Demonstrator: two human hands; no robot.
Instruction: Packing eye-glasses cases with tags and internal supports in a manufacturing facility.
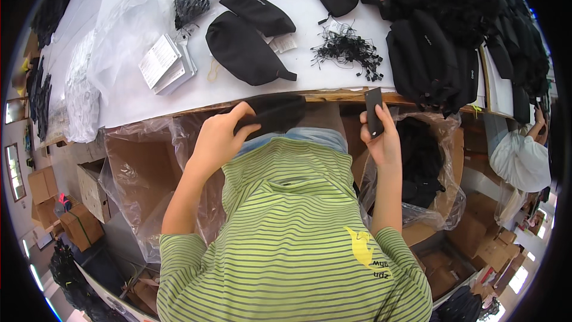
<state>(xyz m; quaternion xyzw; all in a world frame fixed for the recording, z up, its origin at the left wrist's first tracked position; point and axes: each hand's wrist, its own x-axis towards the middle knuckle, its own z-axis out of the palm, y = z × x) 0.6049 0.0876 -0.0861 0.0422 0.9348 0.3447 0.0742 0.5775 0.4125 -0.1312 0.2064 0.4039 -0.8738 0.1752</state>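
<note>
My left hand (221, 136) grips the near end of a black fabric pouch (279, 113), thumb and fingers closed on its edge. The pouch lies low against the table's front edge, above my lap. In my right hand (384, 141) a flat black rectangular tag (373, 112) stands upright, pinched between thumb and fingers. Beyond it on the table spreads a tangled heap of black tag strings (351, 52). A finished-looking black waist pouch (244, 50) lies farther left, with a white label by it. A stack of white printed leaflets (164, 64) rests beside that.
Black bags (426, 53) pile up at the right of the white table (190, 96). Clear plastic bags (116, 36) cover its left part. Plastic-lined cartons stand below on both sides, a left carton (140, 173) and a right carton (456, 149) holding black goods. Another person (524, 155) works at far right.
</note>
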